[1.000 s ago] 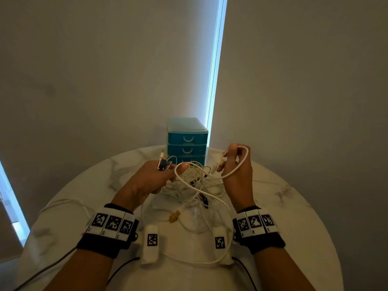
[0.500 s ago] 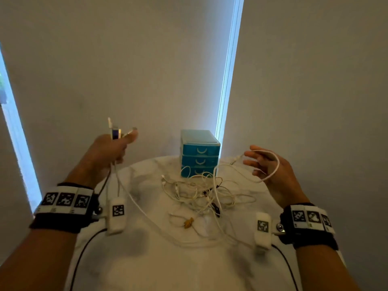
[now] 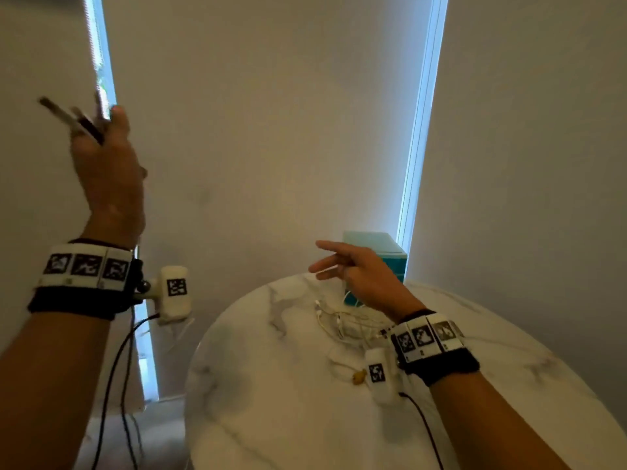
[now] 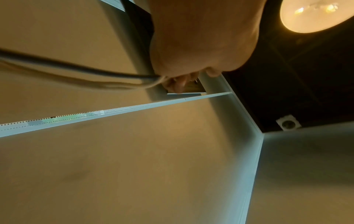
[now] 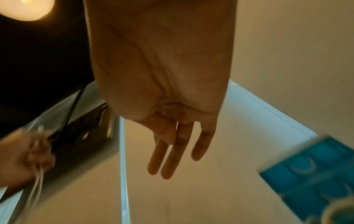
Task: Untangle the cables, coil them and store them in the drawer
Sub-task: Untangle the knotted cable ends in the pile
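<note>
Head view, left hand: we see the left hand [image 3: 108, 171] raised high and left of the table's rim, off the marble, its grip closed on blurred cable ends [image 3: 73, 122] that stick up past the fingers.
Head view, right hand: the right hand [image 3: 359, 276] hovers above the far side of the table [image 3: 271, 418], fingers straight and apart, holding nothing.
Head view, cables: the tangled cables [image 3: 346, 323] lie on the marble below the right hand, near the far edge; a small yellow piece [image 3: 358, 378] sits nearer us.
Head view, drawer unit: the teal drawer unit [image 3: 386, 256] stands at the far edge against the wall, partly hidden by the right hand.
Head view, open room: bare marble spreads across the near half and the right side up to the round rim.
Left wrist view: we see the left hand [image 4: 201, 45] from below, its fingers [image 4: 178, 84] curled together on a dark cable [image 4: 76, 68] and a pale cable [image 4: 107, 86] running off to the left edge.
Right wrist view: the right hand [image 5: 162, 75] shows an open palm with fingers [image 5: 172, 159] straight and free air round them; the drawer unit [image 5: 316, 174] is at the lower right corner, its drawers closed; the left hand [image 5: 25, 156] is blurred at the left edge.
</note>
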